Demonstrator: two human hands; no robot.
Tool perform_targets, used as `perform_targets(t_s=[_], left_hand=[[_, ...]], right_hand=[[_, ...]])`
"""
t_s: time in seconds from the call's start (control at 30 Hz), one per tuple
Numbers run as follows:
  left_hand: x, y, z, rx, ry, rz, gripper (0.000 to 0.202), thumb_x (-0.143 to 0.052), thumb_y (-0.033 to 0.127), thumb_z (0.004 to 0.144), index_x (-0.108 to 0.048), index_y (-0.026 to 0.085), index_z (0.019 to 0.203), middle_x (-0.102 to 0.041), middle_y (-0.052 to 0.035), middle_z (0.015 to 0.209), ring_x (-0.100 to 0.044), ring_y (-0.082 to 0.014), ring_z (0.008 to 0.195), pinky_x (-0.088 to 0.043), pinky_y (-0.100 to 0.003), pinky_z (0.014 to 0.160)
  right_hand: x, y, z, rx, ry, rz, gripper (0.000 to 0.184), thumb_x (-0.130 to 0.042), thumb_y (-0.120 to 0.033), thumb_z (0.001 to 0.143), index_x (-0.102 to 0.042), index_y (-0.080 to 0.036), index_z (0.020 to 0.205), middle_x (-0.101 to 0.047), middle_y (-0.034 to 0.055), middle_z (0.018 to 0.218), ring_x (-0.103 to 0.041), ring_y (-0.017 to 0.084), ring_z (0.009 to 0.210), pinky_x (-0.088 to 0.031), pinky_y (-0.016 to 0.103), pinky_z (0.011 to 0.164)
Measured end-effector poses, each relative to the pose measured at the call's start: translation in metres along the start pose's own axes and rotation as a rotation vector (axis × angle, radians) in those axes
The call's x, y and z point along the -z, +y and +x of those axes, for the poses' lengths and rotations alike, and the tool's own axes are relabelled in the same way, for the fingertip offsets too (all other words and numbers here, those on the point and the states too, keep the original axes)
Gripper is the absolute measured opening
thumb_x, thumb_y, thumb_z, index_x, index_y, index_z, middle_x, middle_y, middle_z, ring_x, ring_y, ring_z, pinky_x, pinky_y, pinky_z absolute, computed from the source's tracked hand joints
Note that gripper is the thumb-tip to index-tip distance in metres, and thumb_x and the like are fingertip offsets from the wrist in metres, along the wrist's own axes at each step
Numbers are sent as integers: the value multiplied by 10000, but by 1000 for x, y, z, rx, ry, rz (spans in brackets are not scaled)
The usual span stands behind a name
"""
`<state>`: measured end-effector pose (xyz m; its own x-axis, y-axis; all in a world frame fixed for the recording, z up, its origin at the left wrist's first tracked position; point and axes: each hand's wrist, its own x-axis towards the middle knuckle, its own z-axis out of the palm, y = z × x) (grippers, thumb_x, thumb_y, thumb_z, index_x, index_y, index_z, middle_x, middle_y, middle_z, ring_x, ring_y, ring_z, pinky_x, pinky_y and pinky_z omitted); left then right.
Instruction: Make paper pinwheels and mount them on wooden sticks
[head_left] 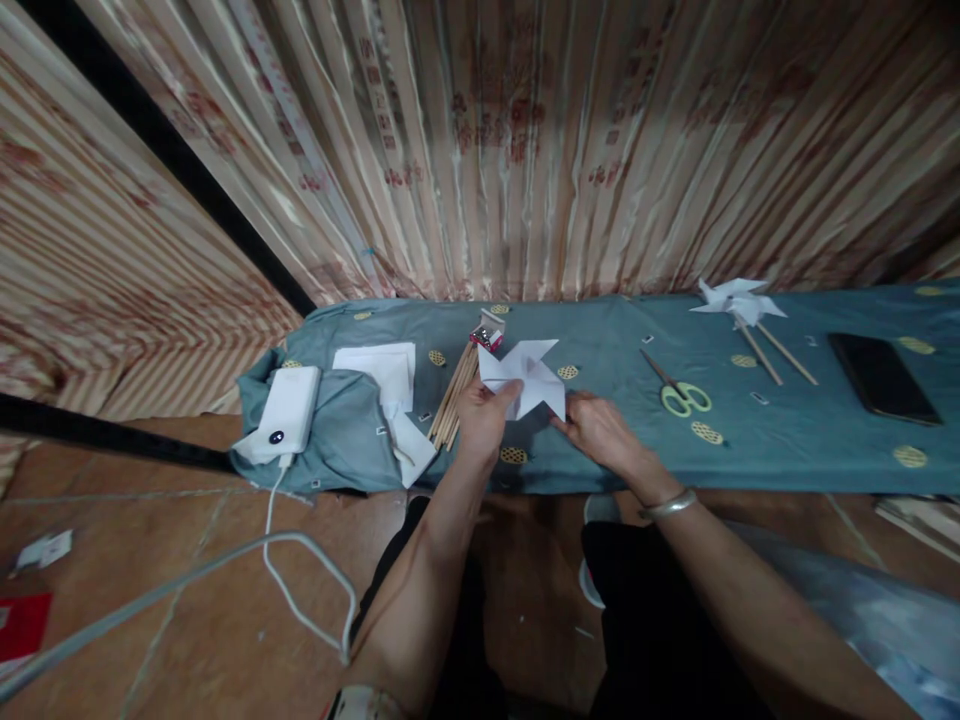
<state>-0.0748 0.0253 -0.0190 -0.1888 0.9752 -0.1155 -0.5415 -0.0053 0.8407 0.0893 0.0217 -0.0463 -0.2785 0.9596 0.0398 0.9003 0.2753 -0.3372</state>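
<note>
A white paper pinwheel (529, 375) with folded, pointed blades is pinched in my left hand (484, 412), the thumb lying across its front near the middle. My right hand (600, 430) has its fingers curled together at the pinwheel's lower right blade tip; what is between them, if anything, is hidden. Several wooden sticks (454, 398) lie just left of my left hand. Behind them sits a small open box (487, 332) of tiny dark pieces, too small to name. Scissors (679, 393) with yellow-green handles rest to the right of my right hand.
Two pinwheels on sticks (739, 302) and a black phone (885, 377) lie at the right of the cloth-covered bench (615, 330). White paper sheets (379, 368) and a white power bank (291, 410) with a cable (274, 540) are at the left. A curtain (510, 150) hangs behind.
</note>
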Motion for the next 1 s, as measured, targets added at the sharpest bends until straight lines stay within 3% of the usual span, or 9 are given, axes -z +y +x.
perform_targets(t_s=[0.13, 0.27, 0.3, 0.4, 0.5, 0.63, 0.77, 0.9, 1.0], left_hand=[[-3, 0, -6, 12, -9, 14, 273, -857, 237, 465, -713, 164, 685, -730, -16, 696, -632, -144, 616, -498, -263, 658], [-3, -2, -8, 25, -25, 1, 299, -863, 243, 465, -716, 159, 711, -731, -23, 703, -635, -149, 610, -502, -271, 658], [-3, -3, -8, 23, -28, 3, 297, -858, 238, 473, -717, 159, 723, -733, -23, 706, -637, -150, 613, -503, -272, 661], [-2, -7, -6, -6, -52, 35, 255, -824, 216, 520, -714, 160, 744, -738, -14, 726, -646, -149, 646, -504, -269, 684], [-2, -12, -5, -43, -94, 92, 217, -791, 203, 555, -708, 162, 751, -743, -8, 752, -649, -148, 671, -500, -268, 697], [-6, -16, -5, -50, -133, 138, 224, -773, 200, 582, -710, 159, 794, -744, -15, 773, -651, -150, 678, -503, -274, 696], [-10, -18, -7, -15, -153, 125, 208, -777, 195, 574, -697, 162, 763, -734, -7, 750, -640, -140, 650, -490, -256, 650], [-15, -19, -9, 24, -160, 82, 247, -797, 194, 563, -700, 162, 788, -725, 6, 729, -628, -127, 636, -480, -247, 646], [-17, -20, -12, 60, -181, 53, 266, -817, 196, 545, -695, 162, 779, -721, 10, 723, -622, -120, 632, -481, -246, 654]], right_hand=[[-7, -2, -6, -4, 25, 6, 180, -526, -170, 876, -687, -147, 800, -724, 164, 864, -671, 274, 911, -463, 317, 799], [6, 10, -11, -32, 78, 77, 181, -525, -144, 851, -701, -173, 818, -736, 112, 853, -678, 249, 869, -481, 316, 766], [13, 13, -12, -56, 127, 151, 173, -534, -162, 848, -704, -190, 839, -741, 83, 861, -679, 228, 840, -490, 312, 754], [35, 16, -19, -165, 406, 686, 89, -670, -299, 770, -699, -217, 788, -738, 25, 791, -667, 191, 727, -521, 321, 708], [51, 1, -31, -134, 447, 876, 141, -748, -341, 715, -706, -230, 791, -734, 12, 785, -659, 173, 709, -528, 315, 697], [56, -30, -42, -12, 428, 657, 74, -666, -300, 821, -698, -242, 855, -709, 8, 815, -642, 169, 735, -517, 327, 736], [55, -40, -43, 96, 488, 381, 80, -602, -247, 881, -680, -240, 865, -704, 36, 893, -639, 203, 880, -507, 376, 839], [50, -30, -36, 132, 547, 342, 65, -634, -278, 863, -687, -248, 839, -596, 58, 1325, -499, 278, 1266, -402, 491, 1044], [46, -22, -31, 118, 520, 425, 85, -657, -317, 846, -693, -251, 809, -489, 26, 1462, -346, 295, 1416, -299, 532, 1127]])
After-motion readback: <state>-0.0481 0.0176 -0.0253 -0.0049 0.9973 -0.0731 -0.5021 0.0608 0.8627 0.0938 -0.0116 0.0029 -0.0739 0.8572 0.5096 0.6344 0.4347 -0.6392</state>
